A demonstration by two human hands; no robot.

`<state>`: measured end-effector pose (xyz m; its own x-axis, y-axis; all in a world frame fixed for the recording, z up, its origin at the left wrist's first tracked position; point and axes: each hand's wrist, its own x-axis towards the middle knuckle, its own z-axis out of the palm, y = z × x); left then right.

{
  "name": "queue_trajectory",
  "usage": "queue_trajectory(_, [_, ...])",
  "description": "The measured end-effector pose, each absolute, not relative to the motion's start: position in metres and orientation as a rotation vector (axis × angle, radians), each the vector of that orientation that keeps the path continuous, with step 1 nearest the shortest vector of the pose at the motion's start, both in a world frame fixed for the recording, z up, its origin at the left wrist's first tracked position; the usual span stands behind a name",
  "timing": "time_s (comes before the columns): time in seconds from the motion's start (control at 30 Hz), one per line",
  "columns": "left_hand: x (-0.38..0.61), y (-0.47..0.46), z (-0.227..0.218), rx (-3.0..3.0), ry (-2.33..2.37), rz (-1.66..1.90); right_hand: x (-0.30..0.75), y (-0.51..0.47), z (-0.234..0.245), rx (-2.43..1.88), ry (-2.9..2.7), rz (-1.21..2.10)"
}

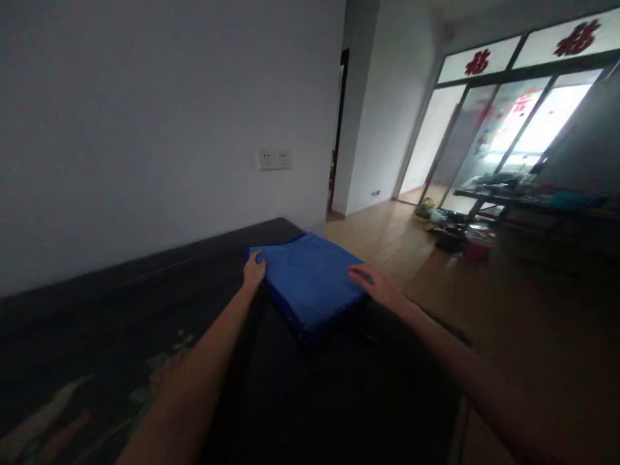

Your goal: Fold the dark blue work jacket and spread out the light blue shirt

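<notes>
A person's two bare hands rest at a blue cloth [312,278], folded into a thick, roughly square pad on a dark table [285,407]. The left hand [253,271] is at the cloth's left edge, near its far corner, thumb and forefinger curved with a gap between their tips; whether the other fingers grip from below is hidden, so I cannot tell. The right hand [378,284] lies over the cloth's right corner, fingers loosely bent and spread from the thumb, grasping nothing; blur hides how firmly it touches. A darker blue layer shows along the cloth's near edges. Beyond the cloth stands a pale wall [169,129] with a socket [274,159]; to the cloth's right, past the table's edge, is a wooden floor [387,226]. For neat work, the hands would best press lightly at opposite sides, palms flat, and smooth outward from the cloth's middle, so that no crease is trapped. The lower layer seems likely to slip out of line, so both layers are best squared together, using even pressure from each side.
</notes>
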<state>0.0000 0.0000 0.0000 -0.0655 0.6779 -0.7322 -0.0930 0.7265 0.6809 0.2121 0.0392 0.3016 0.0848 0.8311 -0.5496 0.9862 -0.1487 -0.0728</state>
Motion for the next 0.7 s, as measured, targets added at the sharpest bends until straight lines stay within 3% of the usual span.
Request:
queue_trajectory(0.1, [0.002, 0.003, -0.006, 0.477, 1.502, 0.675, 0.243, 0.075, 0.318, 2.270, 1.528, -0.520])
queue_trajectory(0.27, [0.005, 0.002, -0.007, 0.399, 1.466, 0.708, 0.268, 0.082, 0.314, 2.385, 1.321, -0.608])
queue_trajectory(0.7, [-0.003, 0.004, 0.009, 0.334, 1.492, 0.809, 0.273, 0.107, 0.293, 2.451, 1.529, -0.626])
